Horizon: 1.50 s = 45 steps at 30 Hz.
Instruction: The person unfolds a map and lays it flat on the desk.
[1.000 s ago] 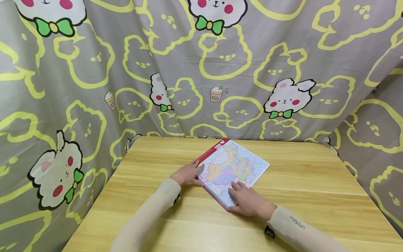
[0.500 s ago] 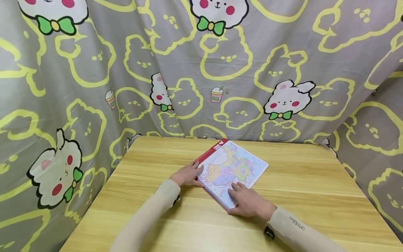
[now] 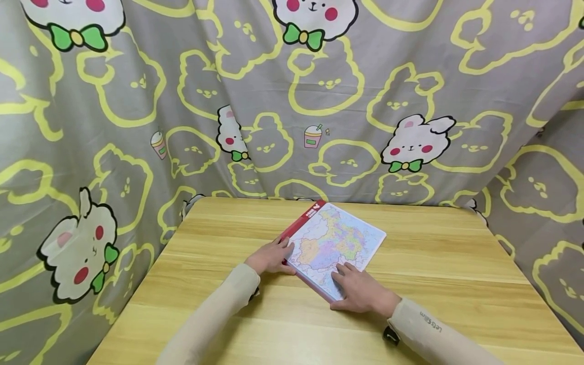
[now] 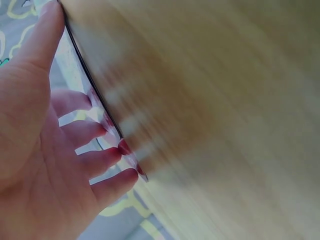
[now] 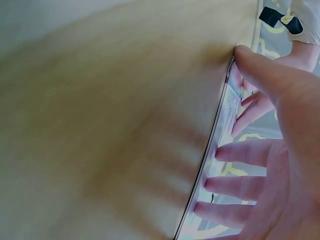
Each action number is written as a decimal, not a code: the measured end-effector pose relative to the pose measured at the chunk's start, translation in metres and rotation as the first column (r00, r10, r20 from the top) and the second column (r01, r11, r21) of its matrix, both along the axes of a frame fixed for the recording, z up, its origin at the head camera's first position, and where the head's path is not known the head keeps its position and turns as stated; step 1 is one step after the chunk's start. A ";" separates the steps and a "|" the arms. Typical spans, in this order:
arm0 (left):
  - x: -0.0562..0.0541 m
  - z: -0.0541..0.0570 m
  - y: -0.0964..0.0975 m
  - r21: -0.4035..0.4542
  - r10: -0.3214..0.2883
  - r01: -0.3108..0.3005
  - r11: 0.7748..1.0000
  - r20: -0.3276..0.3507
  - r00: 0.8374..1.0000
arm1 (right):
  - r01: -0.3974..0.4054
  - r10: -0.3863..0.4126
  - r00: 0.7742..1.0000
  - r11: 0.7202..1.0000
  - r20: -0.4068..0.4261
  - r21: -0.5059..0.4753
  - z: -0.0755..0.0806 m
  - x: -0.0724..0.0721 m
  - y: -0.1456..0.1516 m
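Note:
A flat rectangular map board point(image 3: 335, 241) with a red title strip lies turned at an angle on the wooden table. My left hand point(image 3: 271, 256) rests at its left corner, fingertips on the surface and thumb at the near edge. At the near corner, my right hand point(image 3: 360, 290) lies with spread fingers on the map and its thumb against the edge. In the left wrist view, the fingers of the left hand point(image 4: 40, 140) reach over the board, seen nearly edge-on. The right wrist view shows the board point(image 5: 227, 107) as a thin strip beside the right hand point(image 5: 280, 145).
The wooden table point(image 3: 456, 274) extends around the board on all sides. A grey curtain point(image 3: 274, 91) with cartoon rabbits and yellow outlines hangs behind the table and along both sides. A dark strap point(image 3: 391, 335) sits at the right wrist.
The map board has shifted very slightly left, and my left hand has moved a little with it. My right hand stays at nearly the same place.

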<state>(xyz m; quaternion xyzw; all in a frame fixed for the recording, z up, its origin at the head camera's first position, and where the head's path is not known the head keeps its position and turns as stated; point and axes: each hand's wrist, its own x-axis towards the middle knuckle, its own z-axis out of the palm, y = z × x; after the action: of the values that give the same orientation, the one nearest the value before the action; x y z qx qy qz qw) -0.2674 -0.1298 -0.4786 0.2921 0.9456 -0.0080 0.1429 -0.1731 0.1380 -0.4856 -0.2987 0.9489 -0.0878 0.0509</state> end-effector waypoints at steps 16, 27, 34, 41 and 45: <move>0.016 0.004 0.001 0.010 -0.022 0.022 1.000 -0.016 1.000 | -0.013 0.013 1.000 1.000 0.001 -0.027 0.000 -0.008 0.005; 0.024 0.004 0.003 -0.002 -0.013 0.013 1.000 -0.003 1.000 | -0.015 0.015 1.000 0.999 0.023 -0.031 -0.001 -0.018 0.015; 0.027 0.004 0.005 -0.015 -0.017 0.017 1.000 -0.005 1.000 | -0.008 0.008 1.000 0.999 0.011 -0.036 -0.001 -0.023 0.019; 0.030 0.005 0.008 -0.024 -0.011 0.011 1.000 -0.008 1.000 | 0.005 -0.005 1.000 0.999 0.014 -0.042 -0.001 -0.027 0.023; 0.032 0.005 0.011 -0.032 -0.007 0.007 0.999 -0.003 1.000 | 0.007 -0.006 1.000 0.999 0.028 -0.047 -0.001 -0.030 0.027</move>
<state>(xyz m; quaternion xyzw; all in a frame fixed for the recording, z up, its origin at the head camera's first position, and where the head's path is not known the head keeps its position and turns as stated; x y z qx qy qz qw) -0.2356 -0.1192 -0.4733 0.2932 0.9445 -0.0242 0.1462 -0.2028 0.1649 -0.4865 -0.2953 0.9468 -0.1143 0.0566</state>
